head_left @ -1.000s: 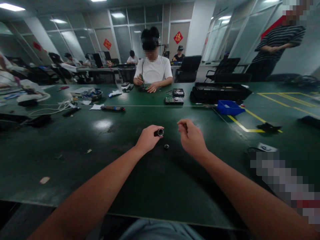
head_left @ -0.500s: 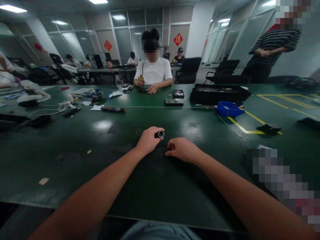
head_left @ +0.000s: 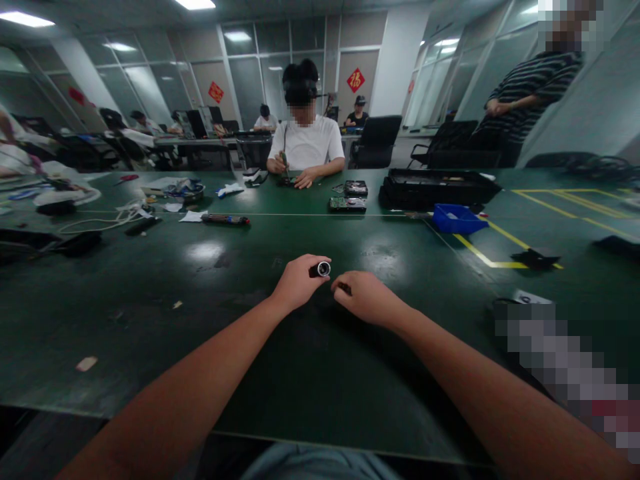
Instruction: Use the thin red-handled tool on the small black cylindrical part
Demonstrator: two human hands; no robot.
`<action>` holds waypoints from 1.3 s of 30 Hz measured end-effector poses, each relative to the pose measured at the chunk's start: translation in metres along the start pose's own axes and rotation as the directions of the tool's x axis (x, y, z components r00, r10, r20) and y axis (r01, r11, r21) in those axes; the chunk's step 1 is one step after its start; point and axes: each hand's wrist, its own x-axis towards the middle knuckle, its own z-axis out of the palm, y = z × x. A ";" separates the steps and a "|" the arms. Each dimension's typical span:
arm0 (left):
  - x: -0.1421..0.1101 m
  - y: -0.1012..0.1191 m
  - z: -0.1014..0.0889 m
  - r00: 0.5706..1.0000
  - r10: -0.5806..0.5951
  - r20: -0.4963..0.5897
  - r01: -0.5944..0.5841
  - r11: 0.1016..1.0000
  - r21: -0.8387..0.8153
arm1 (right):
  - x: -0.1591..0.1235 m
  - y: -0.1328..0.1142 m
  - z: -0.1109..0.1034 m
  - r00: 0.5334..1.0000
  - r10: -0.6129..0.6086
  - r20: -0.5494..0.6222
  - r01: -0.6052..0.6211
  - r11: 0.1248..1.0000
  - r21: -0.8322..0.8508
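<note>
My left hand (head_left: 296, 285) is closed around a flashlight-like black tube (head_left: 324, 269). The tube's round, silver-rimmed end faces me and shows a dark inside with some detail too small to read. Just to the right, my right hand (head_left: 367, 295) is held with curled fingers, thumb and fingertips together. A dark spot shows between these fingers, but I cannot tell whether it is an object or shadow. A small gap separates the right fingertips from the tube. Both hands are over the green table (head_left: 280, 373).
Across the table a person (head_left: 307, 143) in a white shirt works with a tool. Hard drives (head_left: 347, 204), a black tray (head_left: 440, 189), a blue bin (head_left: 459, 219) and an electric screwdriver (head_left: 226, 219) lie toward the far side. Small scraps (head_left: 87, 364) lie at left.
My right hand has lifted slightly, its fingertips now a little nearer the tube's level. The left hand and the tube have hardly moved. The standing person at right has shifted left.
</note>
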 end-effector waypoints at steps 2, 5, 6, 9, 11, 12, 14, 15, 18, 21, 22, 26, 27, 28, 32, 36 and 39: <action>0.000 0.000 0.000 1.000 0.005 0.001 -0.005 1.000 -0.017 | 0.000 -0.001 0.000 0.999 0.013 -0.051 -0.012 1.000 0.025; 0.000 0.000 0.001 1.000 0.008 0.006 -0.007 0.999 -0.035 | 0.000 -0.001 -0.001 0.995 0.049 -0.092 -0.043 0.997 0.062; 0.000 0.000 0.001 1.000 0.010 0.006 -0.010 0.999 -0.043 | 0.000 -0.001 -0.002 0.993 0.050 -0.110 -0.042 0.997 0.069; 0.000 0.001 0.001 1.000 0.026 0.010 -0.025 0.998 -0.063 | -0.001 -0.001 -0.003 0.982 0.046 -0.183 -0.029 0.995 0.095; -0.001 0.002 0.002 0.999 0.042 0.019 -0.041 0.997 -0.062 | -0.002 -0.001 -0.003 0.973 0.063 -0.223 -0.039 0.993 0.110; -0.001 0.003 0.002 0.998 0.053 0.030 -0.051 0.997 -0.060 | -0.002 -0.001 -0.002 0.969 0.072 -0.236 -0.046 0.992 0.113; -0.002 0.005 0.002 0.996 0.072 0.058 -0.069 0.996 -0.061 | -0.002 0.000 -0.002 0.962 0.074 -0.263 -0.046 0.993 0.112; -0.002 0.006 0.002 0.994 0.080 0.071 -0.075 0.995 -0.066 | -0.002 0.001 -0.002 0.958 0.064 -0.279 -0.035 0.993 0.109; -0.003 0.009 0.003 0.991 0.094 0.093 -0.085 0.992 -0.091 | -0.001 0.003 -0.001 0.944 0.019 -0.330 0.015 0.995 0.099; -0.003 0.011 0.003 0.989 0.102 0.104 -0.093 0.992 -0.088 | 0.000 0.005 0.001 0.941 -0.020 -0.337 0.053 0.995 0.088; -0.004 0.011 0.003 0.989 0.104 0.105 -0.096 0.992 -0.084 | 0.000 0.004 0.001 0.943 -0.022 -0.332 0.054 0.995 0.087; -0.004 0.012 0.003 0.987 0.118 0.112 -0.107 0.990 -0.095 | 0.000 0.002 0.003 0.936 0.046 -0.350 -0.006 0.993 0.115; -0.004 0.012 0.002 0.986 0.121 0.118 -0.110 0.990 -0.093 | 0.000 0.002 0.003 0.930 0.071 -0.360 -0.026 0.991 0.128; -0.004 0.012 0.002 0.984 0.124 0.126 -0.114 0.990 -0.088 | 0.000 0.002 0.003 0.926 0.092 -0.366 -0.044 0.989 0.138; -0.004 0.014 0.002 0.975 0.161 0.152 -0.152 0.986 -0.068 | 0.001 0.005 0.003 0.922 0.130 -0.364 -0.079 0.985 0.151; -0.004 0.016 0.001 0.968 0.192 0.161 -0.183 0.981 -0.072 | 0.001 0.006 0.005 0.919 0.142 -0.367 -0.103 0.987 0.124; -0.004 0.016 0.001 0.961 0.210 0.179 -0.200 0.977 -0.074 | 0.001 0.004 0.005 0.915 0.137 -0.380 -0.111 0.990 0.090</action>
